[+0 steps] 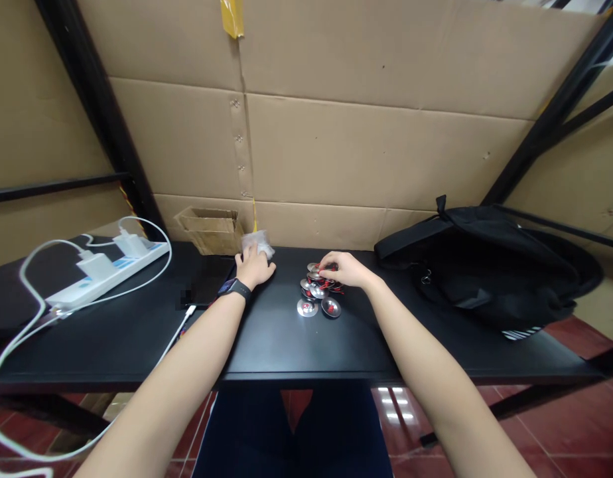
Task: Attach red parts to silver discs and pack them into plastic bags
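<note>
A pile of small shiny metal finger cymbals (318, 291) with red cords lies on the black table, two of them flat at its near edge. My right hand (345, 269) is at the far right of this pile, thumb and fingers pinched on a finger cymbal by its red cord; the fingers partly hide what they grip. Away to the left, my left hand (255, 267), with a dark watch on its wrist, rests with fingers spread on a bundle of clear plastic bags (261, 242). Its fingertips touch the plastic without closing round it.
An open cardboard box (211, 232) stands behind my left hand. On the left lie a white power strip (107, 273) with plugged-in chargers and looping white cables, and a dark flat object (207, 282). At right sits a black backpack (490, 265). A cardboard wall (336, 153) closes the back.
</note>
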A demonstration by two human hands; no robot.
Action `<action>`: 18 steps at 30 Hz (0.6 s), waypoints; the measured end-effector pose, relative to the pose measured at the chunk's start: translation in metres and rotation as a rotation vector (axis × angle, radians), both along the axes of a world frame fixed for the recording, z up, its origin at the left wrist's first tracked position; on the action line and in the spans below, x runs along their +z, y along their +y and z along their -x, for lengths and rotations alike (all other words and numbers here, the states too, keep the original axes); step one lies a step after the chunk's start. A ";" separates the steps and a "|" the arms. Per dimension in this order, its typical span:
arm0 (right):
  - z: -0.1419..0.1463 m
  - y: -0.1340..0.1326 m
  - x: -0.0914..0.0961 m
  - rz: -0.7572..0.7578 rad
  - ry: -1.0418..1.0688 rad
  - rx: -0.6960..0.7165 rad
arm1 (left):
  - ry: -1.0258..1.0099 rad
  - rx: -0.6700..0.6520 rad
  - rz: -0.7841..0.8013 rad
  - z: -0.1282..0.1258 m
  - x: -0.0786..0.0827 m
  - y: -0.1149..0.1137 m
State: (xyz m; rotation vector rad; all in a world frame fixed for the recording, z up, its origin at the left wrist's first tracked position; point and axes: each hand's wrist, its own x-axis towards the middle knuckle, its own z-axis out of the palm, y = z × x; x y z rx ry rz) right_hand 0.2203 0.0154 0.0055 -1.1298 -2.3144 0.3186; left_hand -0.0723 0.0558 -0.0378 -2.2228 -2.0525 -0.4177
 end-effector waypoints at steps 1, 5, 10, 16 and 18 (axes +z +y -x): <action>0.001 -0.001 0.001 -0.001 -0.011 0.000 | 0.001 -0.002 -0.007 0.000 0.000 -0.001; 0.006 -0.002 0.000 -0.001 -0.032 -0.005 | -0.023 -0.012 -0.038 -0.002 0.001 -0.009; 0.012 0.002 -0.007 -0.040 -0.042 -0.070 | -0.150 -0.114 -0.010 -0.015 0.002 -0.022; 0.016 0.003 -0.008 -0.159 0.136 -0.082 | -0.321 -0.394 -0.087 -0.039 0.012 -0.037; 0.019 0.001 -0.005 -0.164 0.247 -0.087 | -0.379 -0.501 -0.115 -0.045 0.015 -0.042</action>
